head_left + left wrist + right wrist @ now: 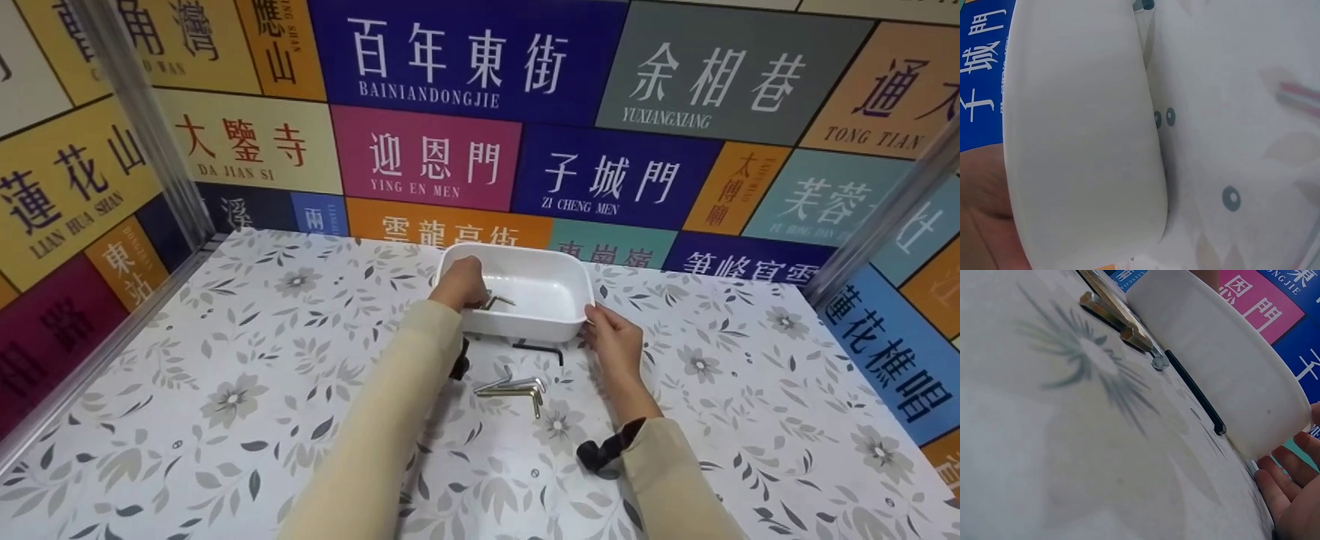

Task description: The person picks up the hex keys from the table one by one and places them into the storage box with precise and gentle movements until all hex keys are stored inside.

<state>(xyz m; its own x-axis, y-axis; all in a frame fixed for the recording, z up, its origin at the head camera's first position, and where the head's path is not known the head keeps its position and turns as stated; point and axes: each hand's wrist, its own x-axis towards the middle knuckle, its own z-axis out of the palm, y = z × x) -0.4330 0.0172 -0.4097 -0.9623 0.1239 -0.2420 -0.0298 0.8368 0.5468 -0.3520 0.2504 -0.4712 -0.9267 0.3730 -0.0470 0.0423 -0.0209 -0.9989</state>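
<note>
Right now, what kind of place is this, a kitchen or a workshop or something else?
Probably neither: it looks like a small staged work booth. The walls are covered in colourful street-name signs, metal posts frame the corners, and a flowery table holds only a white tray and some hex keys.

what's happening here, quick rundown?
A person in beige sleeves works at a floral-patterned table. The left hand reaches into a white rectangular plastic tray, fingers curled around a silver L-shaped hex key. The right hand rests its fingers against the tray's near right corner. In front of the tray lie more hex keys: a black one and a few silver and brass-coloured ones.
</note>
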